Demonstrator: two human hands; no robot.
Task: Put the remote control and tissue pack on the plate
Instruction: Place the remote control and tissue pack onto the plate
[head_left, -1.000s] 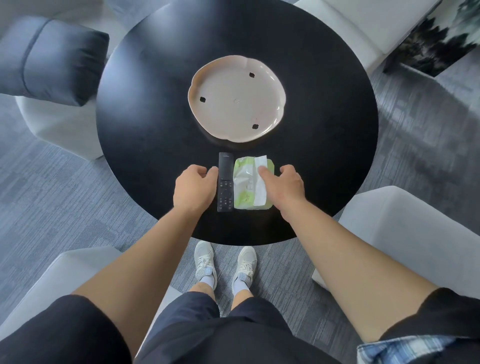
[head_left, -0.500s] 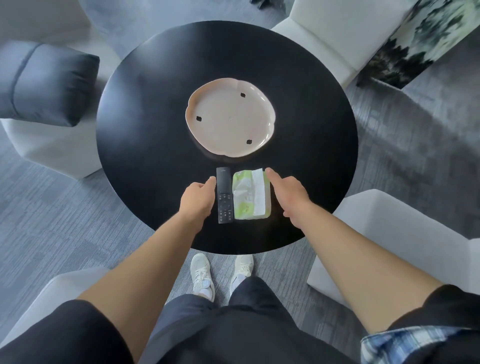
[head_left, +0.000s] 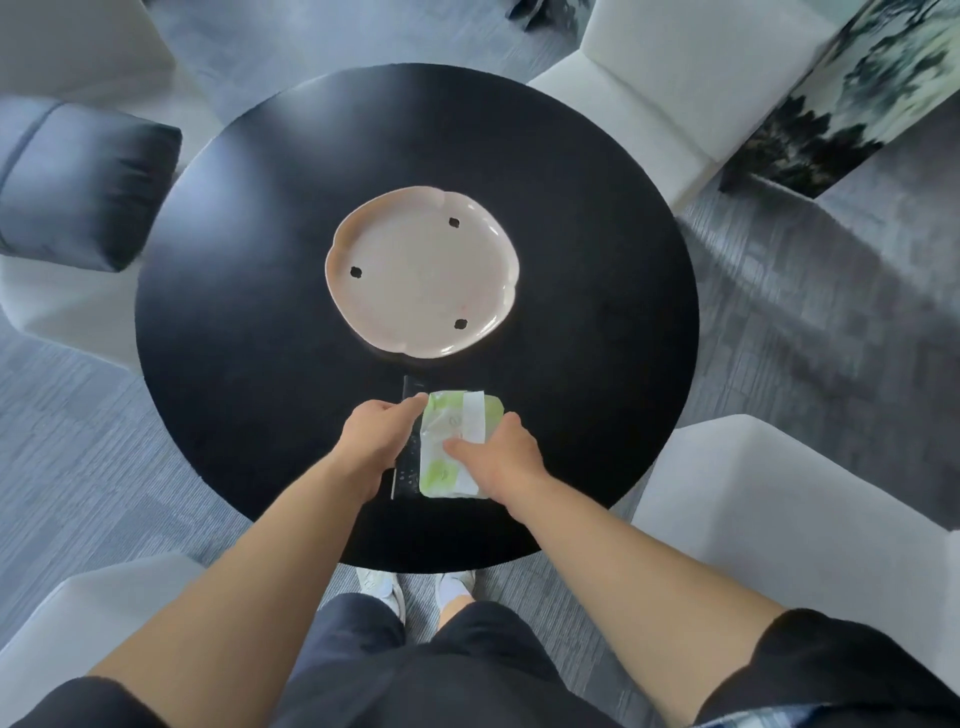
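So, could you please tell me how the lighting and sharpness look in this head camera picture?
Head view: soft daylight leaves a pale sheen on the black table; the plate is fairly crisp; the remote control is dark and blurred, the tissue pack slightly smeared by both hands; wide-angle bending warps the chairs and floor at the edges.

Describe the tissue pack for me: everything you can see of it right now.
The tissue pack is a soft, crinkly plastic packet, green and white, with a white strip running along its top face. It lies flat on the black table, nearer the person than the empty plate, with the dark remote control along its left edge. The right hand rests on it, thumb on top; whether the grip has closed is unclear.
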